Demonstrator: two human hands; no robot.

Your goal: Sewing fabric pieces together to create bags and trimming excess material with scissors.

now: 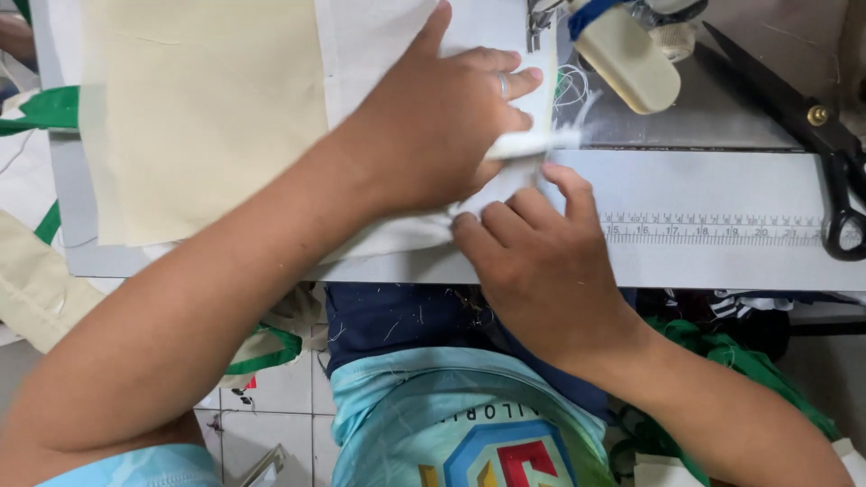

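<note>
Hiding the seam, left hand (433, 126) lies flat on white cloth (379, 36); right hand (541, 261) pinches its folded edge.

Printed ruler strip (713, 230), long narrow pale band with dark tick marks, stuck flat along the front edge of the grey worktop (704, 185), just left of the black scissors (812, 126), no packages, signs or screens in view

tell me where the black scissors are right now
In the head view, the black scissors lie at the far right of the sewing table, just above the printed ruler strip.
</note>
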